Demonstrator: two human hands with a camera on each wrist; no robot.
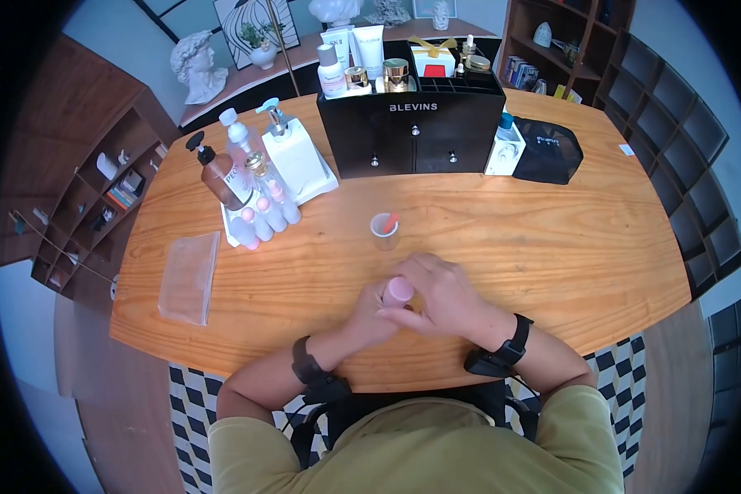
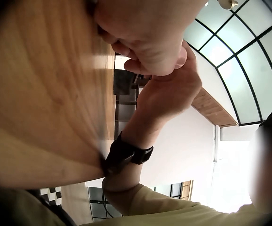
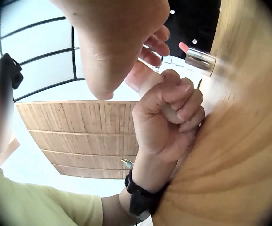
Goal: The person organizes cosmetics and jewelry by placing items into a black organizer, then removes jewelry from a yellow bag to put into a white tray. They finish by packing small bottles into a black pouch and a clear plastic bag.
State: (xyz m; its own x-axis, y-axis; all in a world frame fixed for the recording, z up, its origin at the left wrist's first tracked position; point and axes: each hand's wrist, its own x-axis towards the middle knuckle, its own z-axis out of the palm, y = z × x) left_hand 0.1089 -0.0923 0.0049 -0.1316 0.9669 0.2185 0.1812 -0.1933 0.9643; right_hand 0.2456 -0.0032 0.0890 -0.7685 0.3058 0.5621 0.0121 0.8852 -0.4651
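Note:
Near the table's front edge, my left hand [image 1: 370, 317] grips a small pale bottle with a pink cap [image 1: 400, 290]. Its fingers are curled round the bottle's body [image 3: 150, 82] and hide most of it. My right hand [image 1: 440, 295] is arched loosely about the cap, fingers on the far side and thumb on the near side. In the right wrist view a gap shows between the right thumb [image 3: 100, 89] and the cap. Just beyond both hands stands a small clear cup [image 1: 384, 235] with a coral-pink stick [image 1: 392, 221] leaning in it.
A black drawer organizer [image 1: 412, 136] holding cosmetics stands at the back, beside a white box [image 1: 505, 152] and black mesh pouch [image 1: 547, 152]. On the left are pump bottles [image 1: 226, 179], several small pink-and-clear bottles [image 1: 265, 216] and a flat clear pouch [image 1: 189, 278].

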